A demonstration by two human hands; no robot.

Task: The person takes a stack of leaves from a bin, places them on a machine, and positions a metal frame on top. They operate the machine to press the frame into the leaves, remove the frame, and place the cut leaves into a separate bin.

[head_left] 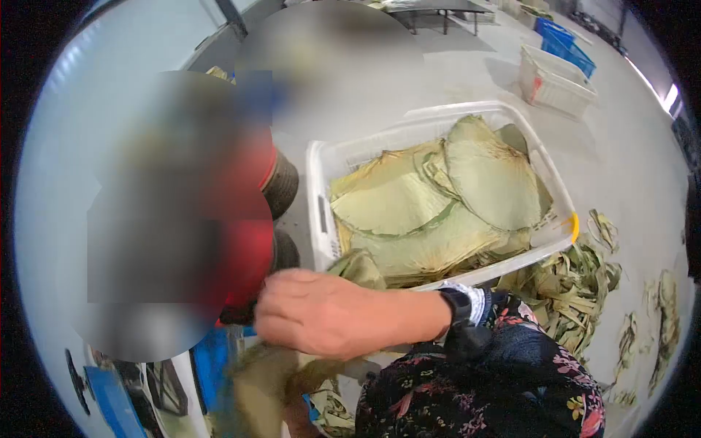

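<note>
My right hand [310,310], with a dark watch at the wrist, reaches across to the left in front of the crate. Its fingers are curled closed, and a motion-blurred dried leaf [255,387] hangs just below them. At the bottom edge a narrow part of my left hand [298,417] shows beneath that leaf; its fingers are hidden. A white plastic crate [316,190] holds several large, flat, pale green dried leaves [493,175]. One folded leaf [359,269] lies over the crate's near left rim, behind my right hand.
Leaf scraps [577,292] lie heaped on the floor right of the crate, with more strips farther right. A person in red sleeves [244,219], mostly blurred, is close on the left. Another white crate [555,80] and blue crates [566,47] stand behind. Blue objects [212,365] are at lower left.
</note>
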